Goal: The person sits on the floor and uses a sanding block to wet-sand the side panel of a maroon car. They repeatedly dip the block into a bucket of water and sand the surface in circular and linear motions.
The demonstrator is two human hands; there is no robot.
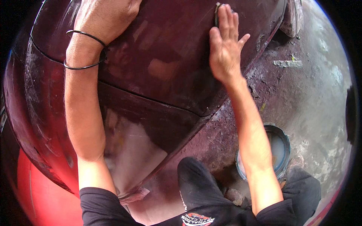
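Note:
My right hand (226,45) lies palm down on the dark maroon car panel (166,49), its fingers stretched forward and little finger spread. Under those fingers sits a thin dark pad (216,17); only its left edge shows, so its exact kind is unclear. My left hand (113,15) is bent at the wrist over the panel's upper left, and its fingers are cut off by the picture's top edge. Loose black cord bands (85,68) circle my left wrist.
A round bucket (287,145) with cloudy liquid stands on the stained floor (320,113), partly behind my right forearm. A strip of tape (287,64) lies beyond it. Pale dusty streaks mark the bodywork at left. Bright red bodywork (45,188) shows lower left. My knee (194,173) is near the panel's lower edge.

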